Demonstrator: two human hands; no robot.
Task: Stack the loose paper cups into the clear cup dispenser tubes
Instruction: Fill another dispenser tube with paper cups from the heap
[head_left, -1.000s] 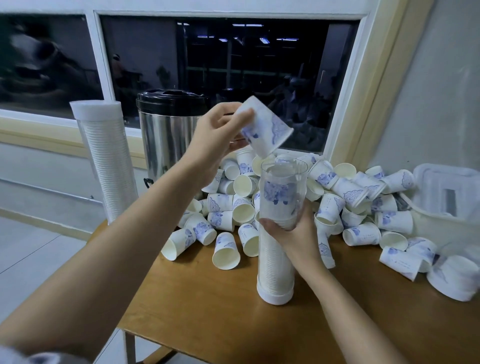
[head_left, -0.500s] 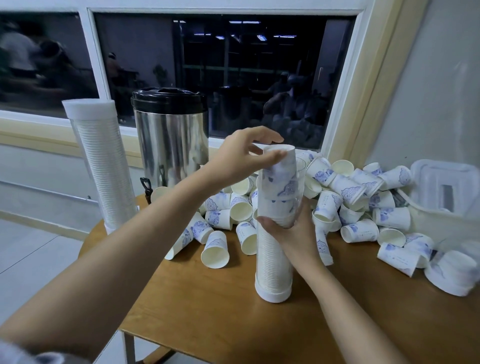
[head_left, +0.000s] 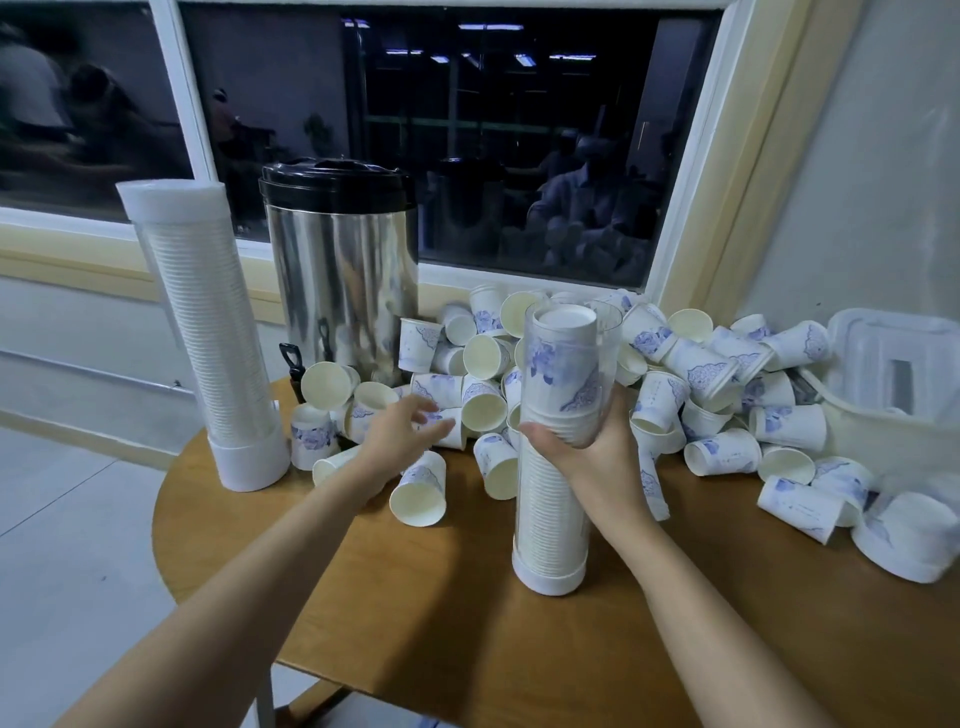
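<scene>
Loose paper cups (head_left: 649, 374), centre frame: light, thin-walled, crushable; take by the sidewall near the rim. Left hand (head_left: 397, 434) spread, empty. Right hand (head_left: 597, 452) grips dispenser tube (head_left: 550, 519).

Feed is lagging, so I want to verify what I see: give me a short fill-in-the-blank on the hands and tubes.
The right hand grips the clear tube, which stands ____ on the table.
The left hand hovers by the loose cups, fingers spread, holding ____.
The steel urn has a ____ lid.
The other tube, left of the urn, carries a ____ cap.
Missing words: upright; nothing; black; white.
</scene>
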